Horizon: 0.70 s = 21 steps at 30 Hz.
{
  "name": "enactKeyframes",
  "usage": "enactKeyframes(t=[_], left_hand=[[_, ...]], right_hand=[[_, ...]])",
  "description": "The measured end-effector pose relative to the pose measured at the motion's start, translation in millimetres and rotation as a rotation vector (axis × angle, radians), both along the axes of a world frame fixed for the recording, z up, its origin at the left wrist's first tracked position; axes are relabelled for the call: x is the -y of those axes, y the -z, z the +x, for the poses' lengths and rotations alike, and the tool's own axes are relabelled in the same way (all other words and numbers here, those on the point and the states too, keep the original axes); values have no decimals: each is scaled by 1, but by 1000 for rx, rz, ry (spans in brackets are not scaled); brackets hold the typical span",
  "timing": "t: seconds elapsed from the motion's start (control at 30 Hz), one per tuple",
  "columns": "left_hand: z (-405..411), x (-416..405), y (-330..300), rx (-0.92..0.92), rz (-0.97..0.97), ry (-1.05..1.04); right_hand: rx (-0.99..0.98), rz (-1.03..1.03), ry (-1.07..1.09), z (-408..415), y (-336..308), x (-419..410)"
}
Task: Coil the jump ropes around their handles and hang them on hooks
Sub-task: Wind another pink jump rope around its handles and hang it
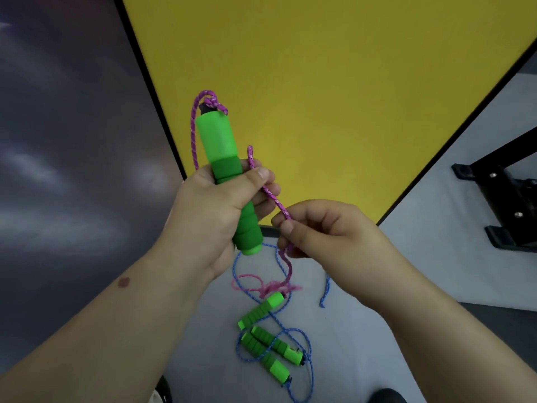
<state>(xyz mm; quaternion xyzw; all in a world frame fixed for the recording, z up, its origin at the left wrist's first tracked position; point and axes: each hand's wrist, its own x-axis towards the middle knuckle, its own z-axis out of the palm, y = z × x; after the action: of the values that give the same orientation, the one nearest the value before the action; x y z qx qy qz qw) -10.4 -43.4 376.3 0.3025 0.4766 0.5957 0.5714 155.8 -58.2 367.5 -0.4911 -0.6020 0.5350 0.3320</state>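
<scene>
My left hand grips a green jump-rope handle upright by its foam part. A pink rope leaves the handle's top, loops down behind my left hand, and runs across to my right hand, which pinches it between thumb and fingers. Below my right hand the pink rope hangs to the floor and ends in a loose tangle by a second green handle. Two more green handles lie side by side lower down, joined by a blue rope that snakes around them.
The floor is pale grey. A yellow panel with a black edge stands ahead and a dark wall is at the left. A black metal frame foot sits at the right. The toe of a dark shoe shows at the bottom.
</scene>
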Motion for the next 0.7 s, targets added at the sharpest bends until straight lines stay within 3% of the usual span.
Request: enactKeyframes(t=[0.17,0.43,0.57,0.7], left_hand=[[4,6,5,1,-127,259],[11,11,20,-337,-45,461],[12,13,17,-270,-40,483],[12,9,8,-25,-74,240]], right_hand=[[-244,23,216,0,-4,-4],[-431,-129,381,5,-1,-10],[-510,-233,369,3,2,-9],[-452,-397,48,3,1,-6]])
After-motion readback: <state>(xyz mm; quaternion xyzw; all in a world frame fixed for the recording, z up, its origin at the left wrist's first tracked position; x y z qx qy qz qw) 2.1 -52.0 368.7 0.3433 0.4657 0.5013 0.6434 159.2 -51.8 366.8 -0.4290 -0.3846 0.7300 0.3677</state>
